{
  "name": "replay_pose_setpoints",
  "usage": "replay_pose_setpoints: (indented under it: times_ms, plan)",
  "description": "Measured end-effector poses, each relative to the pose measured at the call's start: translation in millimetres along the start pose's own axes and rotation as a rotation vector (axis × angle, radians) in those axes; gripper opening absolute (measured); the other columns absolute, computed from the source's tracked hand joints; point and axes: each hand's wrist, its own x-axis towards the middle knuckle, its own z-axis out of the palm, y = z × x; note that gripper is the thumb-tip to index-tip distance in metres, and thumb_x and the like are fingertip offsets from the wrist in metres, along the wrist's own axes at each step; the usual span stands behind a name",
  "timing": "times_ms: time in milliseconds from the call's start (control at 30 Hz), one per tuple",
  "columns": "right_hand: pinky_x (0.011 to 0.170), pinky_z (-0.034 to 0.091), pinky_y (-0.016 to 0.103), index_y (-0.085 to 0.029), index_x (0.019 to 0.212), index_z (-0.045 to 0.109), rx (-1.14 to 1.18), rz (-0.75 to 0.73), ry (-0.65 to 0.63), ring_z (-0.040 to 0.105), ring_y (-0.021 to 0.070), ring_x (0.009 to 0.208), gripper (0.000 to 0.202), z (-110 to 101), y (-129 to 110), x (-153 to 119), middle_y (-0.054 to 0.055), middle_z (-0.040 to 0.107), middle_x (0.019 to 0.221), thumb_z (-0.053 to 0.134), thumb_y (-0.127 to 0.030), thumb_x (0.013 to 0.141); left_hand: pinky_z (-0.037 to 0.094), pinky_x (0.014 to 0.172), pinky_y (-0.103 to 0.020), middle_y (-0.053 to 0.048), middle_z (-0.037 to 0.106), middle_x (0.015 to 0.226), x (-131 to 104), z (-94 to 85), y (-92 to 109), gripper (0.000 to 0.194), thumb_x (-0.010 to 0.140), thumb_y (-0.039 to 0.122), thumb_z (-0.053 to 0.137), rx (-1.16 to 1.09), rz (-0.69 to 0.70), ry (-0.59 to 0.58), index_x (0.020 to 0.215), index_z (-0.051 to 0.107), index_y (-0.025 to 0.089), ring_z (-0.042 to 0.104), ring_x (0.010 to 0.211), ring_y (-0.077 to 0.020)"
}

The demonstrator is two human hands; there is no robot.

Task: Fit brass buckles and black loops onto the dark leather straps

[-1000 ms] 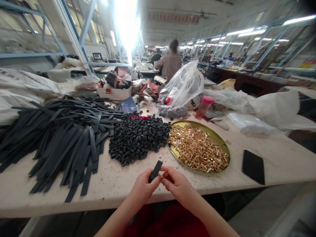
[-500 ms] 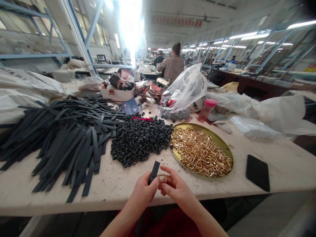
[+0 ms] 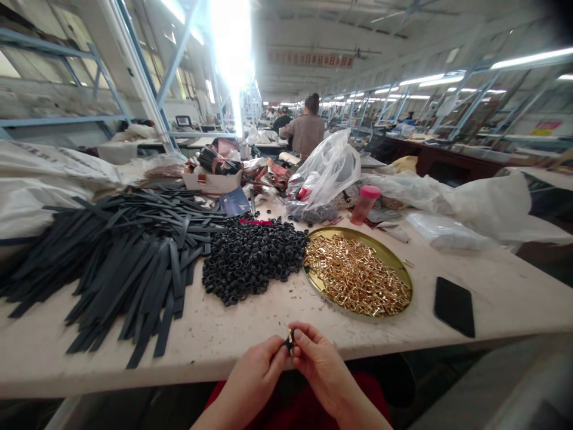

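The straps [image 3: 120, 263] heaped on the desk [image 3: 268, 310] are dark grey-black; the loops [image 3: 253, 257] beside them are matt black. The clasps [image 3: 358, 278] shine gold in a gold-rimmed tray [image 3: 398, 263]. The desk is off-white with dark specks. The phone [image 3: 454, 306] is plain black. The bottle [image 3: 364, 204] has a pink cap. The bags [image 3: 326, 170] are clear plastic.

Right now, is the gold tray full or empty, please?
Full: the gold tray is heaped with small gold metal pieces nearly to its rim.

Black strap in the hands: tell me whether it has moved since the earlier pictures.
Yes. The black strap has dropped toward the person, below the table edge; only a short tip shows between the left hand and right hand.
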Motion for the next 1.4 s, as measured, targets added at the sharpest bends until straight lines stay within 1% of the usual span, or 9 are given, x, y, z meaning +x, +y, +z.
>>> replay_pose_setpoints:
  times_ms: [267, 433, 600, 833, 933, 1033, 1133, 1233, 1400]
  plan:
    - [0.05, 0.038, 0.018, -0.016, 0.073, 0.054, -0.322, -0.32, 0.107, 0.045, 0.0059, 0.051, 0.026, -3.6, 12.4, -9.1, -0.005, 0.052, 0.057, 0.066, -0.039, 0.068, 0.035, 0.056, -0.021, 0.002, 0.051, 0.065, -2.2, 8.6, 4.0, 0.023, 0.085, 0.034, 0.039, -0.186, -0.063, -0.06, 0.079, 0.051, 0.016, 0.045, 0.06, -0.012]
    - [0.051, 0.036, 0.02, -0.015, 0.066, 0.052, -0.412, -0.283, 0.058, 0.042, 0.0075, 0.053, 0.028, -6.3, 16.3, -5.8, -0.005, 0.048, 0.055, 0.061, -0.041, 0.072, 0.035, 0.054, -0.02, 0.003, 0.047, 0.064, 0.7, 8.2, -2.6, 0.028, 0.084, 0.04, 0.039, -0.276, -0.066, -0.046, 0.078, 0.051, 0.015, 0.042, 0.058, -0.0096]
    - [0.051, 0.035, 0.022, -0.016, 0.07, 0.049, -0.333, -0.201, 0.081, 0.041, 0.0085, 0.052, 0.028, -6.0, 16.1, 2.0, -0.004, 0.048, 0.057, 0.054, -0.042, 0.077, 0.025, 0.04, -0.018, 0.005, 0.044, 0.059, 7.4, 4.4, 2.2, 0.028, 0.08, 0.041, 0.04, -0.48, -0.241, -0.158, 0.077, 0.049, 0.015, 0.034, 0.041, -0.0052]
    - [0.051, 0.034, 0.023, -0.017, 0.069, 0.049, -0.39, -0.136, 0.092, 0.041, 0.0098, 0.051, 0.028, -4.9, 14.8, 10.5, -0.004, 0.047, 0.056, 0.051, -0.044, 0.078, 0.024, 0.042, -0.018, 0.003, 0.049, 0.061, 15.6, -1.4, 1.3, 0.025, 0.072, 0.04, 0.05, -0.657, -0.304, -0.172, 0.072, 0.047, 0.015, 0.035, 0.043, -0.0048]
    - [0.056, 0.036, 0.025, -0.019, 0.067, 0.051, -0.684, -0.345, 0.141, 0.044, 0.0124, 0.057, 0.025, -7.1, 13.2, 9.8, -0.002, 0.05, 0.06, 0.05, -0.041, 0.079, 0.023, 0.043, -0.019, 0.003, 0.049, 0.06, 18.2, -1.8, -4.1, 0.022, 0.071, 0.038, 0.048, -0.634, -0.321, -0.169, 0.068, 0.045, 0.016, 0.034, 0.043, -0.0056]
    - [0.062, 0.036, 0.026, -0.02, 0.066, 0.054, -0.933, -0.511, 0.092, 0.047, 0.0146, 0.066, 0.017, -11.4, 9.0, 10.6, 0.0, 0.053, 0.067, 0.057, -0.034, 0.075, 0.025, 0.045, -0.02, 0.005, 0.043, 0.055, 18.9, -0.1, -5.9, 0.017, 0.07, 0.032, 0.045, -0.45, -0.309, -0.081, 0.062, 0.042, 0.017, 0.035, 0.047, -0.0081]
    - [0.06, 0.037, 0.025, -0.019, 0.068, 0.052, -0.85, -0.32, 0.028, 0.046, 0.0138, 0.063, 0.019, -14.1, 2.4, 14.2, -0.001, 0.051, 0.065, 0.06, -0.036, 0.072, 0.029, 0.052, -0.021, 0.005, 0.041, 0.055, 16.7, 0.7, -2.5, 0.018, 0.073, 0.03, 0.044, -0.262, -0.237, -0.012, 0.06, 0.042, 0.018, 0.039, 0.055, -0.0108]
    - [0.059, 0.038, 0.024, -0.018, 0.07, 0.049, -0.633, -0.132, -0.058, 0.045, 0.0122, 0.061, 0.028, -13.5, -1.6, 17.1, -0.003, 0.05, 0.064, 0.061, -0.043, 0.069, 0.031, 0.052, -0.021, 0.005, 0.043, 0.056, 15.0, -0.3, -1.7, 0.022, 0.077, 0.035, 0.043, -0.25, -0.189, -0.057, 0.063, 0.043, 0.018, 0.041, 0.056, -0.011]
    - [0.054, 0.032, 0.022, -0.017, 0.065, 0.048, -0.704, -0.307, -0.062, 0.039, 0.0103, 0.056, 0.034, -14.3, 1.1, 18.5, -0.004, 0.043, 0.059, 0.055, -0.05, 0.073, 0.028, 0.041, -0.019, 0.006, 0.043, 0.05, 26.4, 0.0, -17.0, 0.028, 0.076, 0.044, 0.046, -0.351, -0.203, -0.082, 0.066, 0.041, 0.018, 0.038, 0.043, -0.0085]
